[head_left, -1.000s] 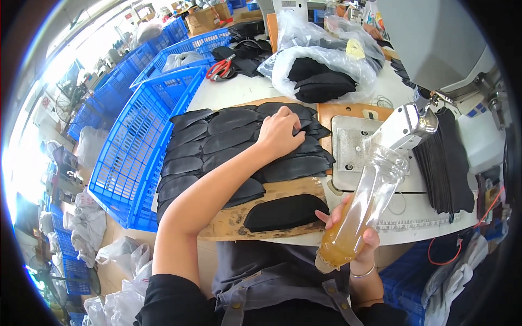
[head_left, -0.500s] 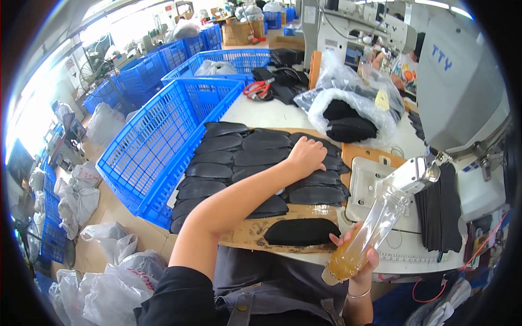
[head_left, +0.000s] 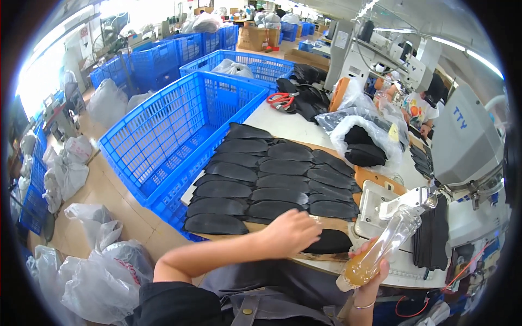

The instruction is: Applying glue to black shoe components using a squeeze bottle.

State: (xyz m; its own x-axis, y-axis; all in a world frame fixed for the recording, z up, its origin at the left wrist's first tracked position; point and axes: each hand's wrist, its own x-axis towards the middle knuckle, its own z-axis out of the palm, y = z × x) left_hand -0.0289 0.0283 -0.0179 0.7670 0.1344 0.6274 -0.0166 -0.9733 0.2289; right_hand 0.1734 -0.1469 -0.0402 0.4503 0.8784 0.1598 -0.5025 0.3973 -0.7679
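My left hand (head_left: pixel 292 233) is closed above the near edge of the board. What its curled fingers hold, if anything, is hidden; a small pale spot shows at the fingertips. Just beneath and beside it lies a single black fabric pad (head_left: pixel 329 242), partly covered by the hand. Beyond, overlapping rows of flat black oval pieces (head_left: pixel 283 167) spread over a brown board (head_left: pixel 261 228), with a glossy wet patch on one. In my right hand (head_left: pixel 376 274) is a clear plastic bottle (head_left: pixel 389 239), tilted, with amber liquid in its lower end.
A blue crate (head_left: pixel 157 136) stands against the table's left side, another crate (head_left: pixel 277 68) behind it. Red-handled scissors (head_left: pixel 281 100), an opened plastic bag of black pieces (head_left: pixel 365 144), a sewing machine (head_left: pixel 467 136) and stacked black strips (head_left: pixel 430 233) surround the board. A co-worker (head_left: pixel 427 111) sits farther back.
My left hand has come back from the far right rows toward me, to just above the single pad. The bottle stays tilted in my right hand. The view has shifted slightly.
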